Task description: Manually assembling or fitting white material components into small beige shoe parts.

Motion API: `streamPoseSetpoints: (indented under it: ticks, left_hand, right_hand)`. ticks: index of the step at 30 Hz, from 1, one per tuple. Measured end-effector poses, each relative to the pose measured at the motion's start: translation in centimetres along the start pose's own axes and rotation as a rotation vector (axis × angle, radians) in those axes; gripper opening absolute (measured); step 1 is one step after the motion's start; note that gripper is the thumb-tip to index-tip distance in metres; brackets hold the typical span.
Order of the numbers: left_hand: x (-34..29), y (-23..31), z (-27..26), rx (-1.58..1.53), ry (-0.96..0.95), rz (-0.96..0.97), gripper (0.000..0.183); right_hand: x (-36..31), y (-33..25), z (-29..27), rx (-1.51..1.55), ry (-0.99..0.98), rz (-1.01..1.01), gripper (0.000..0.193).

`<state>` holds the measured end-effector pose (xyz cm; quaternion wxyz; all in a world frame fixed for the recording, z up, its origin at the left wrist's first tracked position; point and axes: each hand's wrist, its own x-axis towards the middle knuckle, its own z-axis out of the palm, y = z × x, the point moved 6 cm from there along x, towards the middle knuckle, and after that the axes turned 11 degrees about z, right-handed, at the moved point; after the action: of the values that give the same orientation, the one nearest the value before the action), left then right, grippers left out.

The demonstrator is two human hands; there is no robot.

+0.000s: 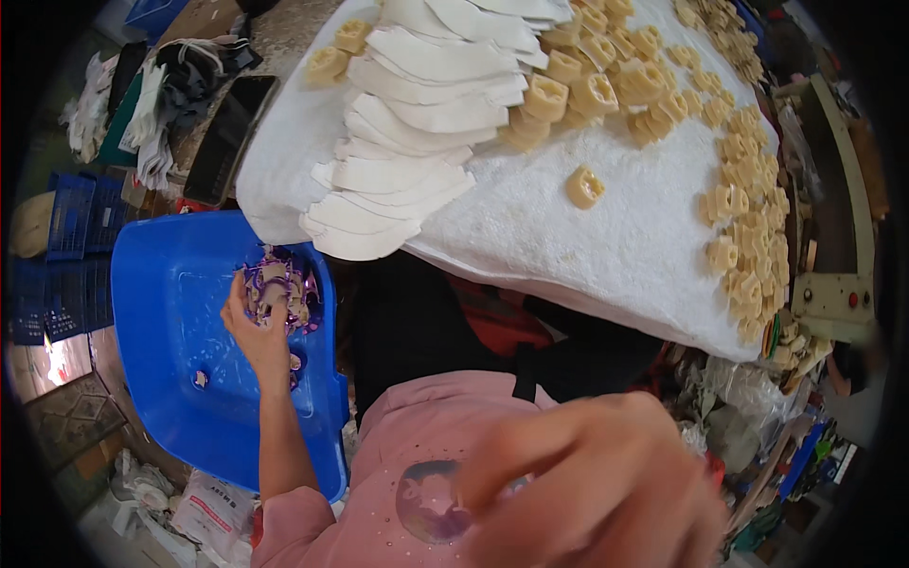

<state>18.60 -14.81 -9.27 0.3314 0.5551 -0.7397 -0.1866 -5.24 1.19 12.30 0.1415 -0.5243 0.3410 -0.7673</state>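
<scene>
My left hand [258,327] reaches into a blue plastic tub [156,312] at the left. Its fingers and thumb are closed around part of a heap of small cream pieces with shiny purple edges [276,284]. A few more such pieces lie loose on the tub's bottom, one small piece [201,379] toward its left side. Close in front of my pink shirt, my right hand [597,483] looms large and blurred. Its fingers are curled, and whatever they hold, if anything, is hidden.
A white cloth-covered table [540,227] carries overlapping white curved sheets [417,114] and many beige ring-like pieces [748,227]. One beige piece [584,187] sits apart. A dark phone [230,137] and gloves [151,114] lie at the upper left. Blue crates [71,218] stand left; plastic bags [753,388] clutter the right.
</scene>
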Motion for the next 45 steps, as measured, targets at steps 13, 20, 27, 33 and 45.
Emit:
streamPoseSetpoints:
  ticks: [13,20,27,33,45]
  left_hand:
    - [3.9,19.1,4.0,-0.384,-0.108,0.766,0.034]
    - [6.6,24.1,6.5,-0.289,-0.137,0.941,0.039]
    - [8.3,23.8,8.0,-0.288,-0.117,0.9,0.038]
    - [8.5,24.1,8.2,-0.272,-0.099,0.93,0.032]
    - [8.6,23.6,8.6,-0.258,-0.134,0.934,0.031]
  right_hand:
    - [4.4,10.4,-10.4,-1.234,-0.105,0.236,0.022]
    - [7.6,12.7,-9.3,-1.378,-0.125,0.129,0.025]
    - [9.6,16.6,-6.1,-1.408,-0.331,0.131,0.032]
    - [11.6,19.9,-3.1,-1.497,-0.453,0.158,0.041]
    - [9.4,15.5,-7.7,-1.081,-0.277,0.202,0.031]
